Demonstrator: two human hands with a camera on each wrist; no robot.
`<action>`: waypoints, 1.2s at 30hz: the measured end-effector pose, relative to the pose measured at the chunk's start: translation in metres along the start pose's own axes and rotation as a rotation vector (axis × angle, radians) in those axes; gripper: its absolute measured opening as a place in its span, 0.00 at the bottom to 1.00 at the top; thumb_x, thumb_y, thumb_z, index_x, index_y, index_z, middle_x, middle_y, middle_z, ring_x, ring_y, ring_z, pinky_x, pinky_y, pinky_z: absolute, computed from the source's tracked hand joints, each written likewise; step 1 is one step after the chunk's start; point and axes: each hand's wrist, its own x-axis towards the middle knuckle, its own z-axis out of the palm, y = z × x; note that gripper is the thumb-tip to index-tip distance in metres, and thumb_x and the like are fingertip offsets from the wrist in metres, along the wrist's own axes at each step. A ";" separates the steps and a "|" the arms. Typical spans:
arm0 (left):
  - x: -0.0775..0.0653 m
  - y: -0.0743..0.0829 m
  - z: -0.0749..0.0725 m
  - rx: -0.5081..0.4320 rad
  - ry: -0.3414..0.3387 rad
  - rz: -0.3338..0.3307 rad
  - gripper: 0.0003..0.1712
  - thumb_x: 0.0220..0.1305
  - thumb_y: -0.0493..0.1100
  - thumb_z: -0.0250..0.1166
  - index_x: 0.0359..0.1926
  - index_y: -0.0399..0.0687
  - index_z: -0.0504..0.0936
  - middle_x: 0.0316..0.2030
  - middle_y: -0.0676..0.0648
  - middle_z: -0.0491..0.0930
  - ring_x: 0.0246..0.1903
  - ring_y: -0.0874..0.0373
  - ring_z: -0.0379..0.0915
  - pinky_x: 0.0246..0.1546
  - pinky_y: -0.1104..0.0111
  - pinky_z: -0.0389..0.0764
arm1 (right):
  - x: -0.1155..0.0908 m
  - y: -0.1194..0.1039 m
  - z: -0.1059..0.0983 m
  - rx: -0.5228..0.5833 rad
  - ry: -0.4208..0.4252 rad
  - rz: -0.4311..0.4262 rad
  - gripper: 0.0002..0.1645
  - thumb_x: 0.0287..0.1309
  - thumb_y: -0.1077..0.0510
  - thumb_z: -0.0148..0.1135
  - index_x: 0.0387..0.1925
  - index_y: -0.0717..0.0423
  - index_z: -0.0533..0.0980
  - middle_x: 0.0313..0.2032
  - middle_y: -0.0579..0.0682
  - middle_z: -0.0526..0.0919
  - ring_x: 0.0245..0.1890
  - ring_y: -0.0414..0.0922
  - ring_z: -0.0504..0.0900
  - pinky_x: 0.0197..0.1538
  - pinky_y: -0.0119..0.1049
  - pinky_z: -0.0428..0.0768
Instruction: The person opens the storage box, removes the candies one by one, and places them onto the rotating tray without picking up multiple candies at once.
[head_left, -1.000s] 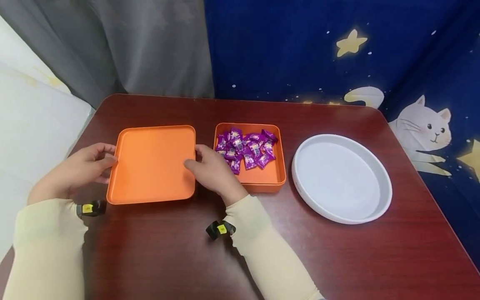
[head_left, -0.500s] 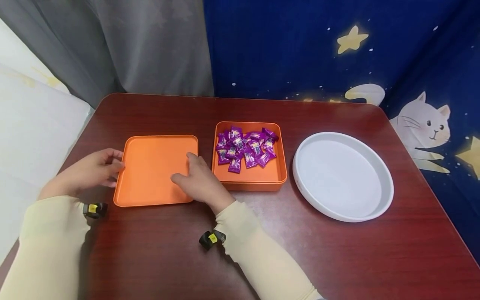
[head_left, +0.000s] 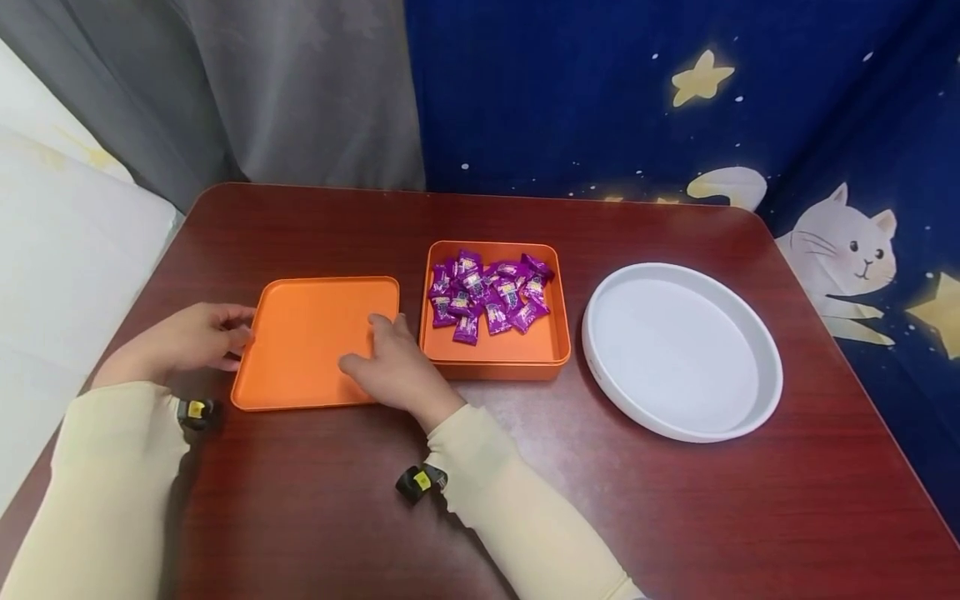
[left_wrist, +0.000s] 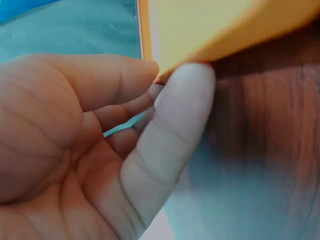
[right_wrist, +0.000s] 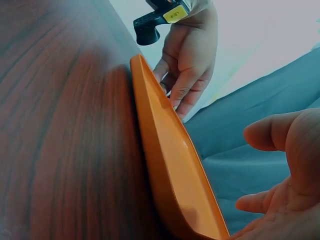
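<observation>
A flat orange box lid (head_left: pixel 315 350) with a low raised rim lies close over the table, left of the middle in the head view. My left hand (head_left: pixel 197 337) pinches its left edge; in the left wrist view the thumb (left_wrist: pixel 185 105) overlaps the lid's corner, and other fingers are partly hidden behind. Above the lid's right part is my right hand (head_left: pixel 397 362), its thumb and fingers spread apart and holding nothing. The right wrist view shows those fingers (right_wrist: pixel 265 135) beside the lid. Just right of it stands a matching orange box (head_left: pixel 517 369) containing several purple-wrapped candies (head_left: pixel 487 296).
A round white tray (head_left: pixel 682 354) with a raised rim stands right of the orange box. All of these are on a dark red-brown wooden table (head_left: pixel 675 517). A grey curtain (head_left: pixel 315 92) and a blue one with stars (head_left: pixel 562 92) hang behind the far edge.
The orange lid has come down toward the table and slightly to the right. My right hand has let go of its right edge and spread over it; my left hand has followed the lid rightward.
</observation>
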 end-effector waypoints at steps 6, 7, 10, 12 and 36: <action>-0.004 0.005 -0.002 0.076 0.015 -0.015 0.32 0.69 0.41 0.49 0.65 0.23 0.53 0.53 0.24 0.67 0.41 0.46 0.77 0.41 0.51 0.81 | -0.008 -0.001 -0.005 -0.015 -0.029 -0.033 0.45 0.56 0.39 0.55 0.71 0.46 0.52 0.72 0.47 0.48 0.70 0.38 0.37 0.70 0.49 0.52; -0.006 0.008 -0.003 0.110 0.033 -0.012 0.32 0.69 0.43 0.49 0.65 0.24 0.54 0.54 0.25 0.67 0.42 0.45 0.76 0.43 0.49 0.80 | -0.011 -0.003 -0.008 -0.033 -0.037 -0.052 0.44 0.57 0.39 0.54 0.71 0.46 0.52 0.72 0.47 0.48 0.70 0.37 0.38 0.70 0.48 0.52; -0.012 0.022 -0.006 0.198 0.110 0.011 0.37 0.68 0.55 0.49 0.66 0.31 0.57 0.56 0.28 0.66 0.47 0.42 0.71 0.48 0.43 0.73 | -0.023 -0.012 -0.025 -0.118 -0.075 -0.145 0.42 0.59 0.37 0.53 0.70 0.45 0.54 0.72 0.45 0.50 0.69 0.37 0.44 0.69 0.46 0.55; -0.015 0.037 -0.006 0.221 0.154 0.045 0.39 0.66 0.61 0.49 0.66 0.36 0.59 0.56 0.31 0.68 0.49 0.42 0.67 0.49 0.41 0.70 | -0.032 -0.020 -0.042 -0.184 -0.084 -0.224 0.39 0.60 0.38 0.52 0.69 0.46 0.57 0.71 0.45 0.55 0.68 0.37 0.51 0.68 0.44 0.58; 0.045 0.199 0.041 0.296 0.230 0.230 0.33 0.68 0.55 0.50 0.67 0.42 0.61 0.66 0.35 0.61 0.63 0.40 0.53 0.63 0.43 0.57 | -0.033 0.036 -0.219 -0.511 0.162 -0.354 0.32 0.61 0.46 0.55 0.63 0.54 0.66 0.60 0.53 0.72 0.56 0.47 0.70 0.61 0.51 0.70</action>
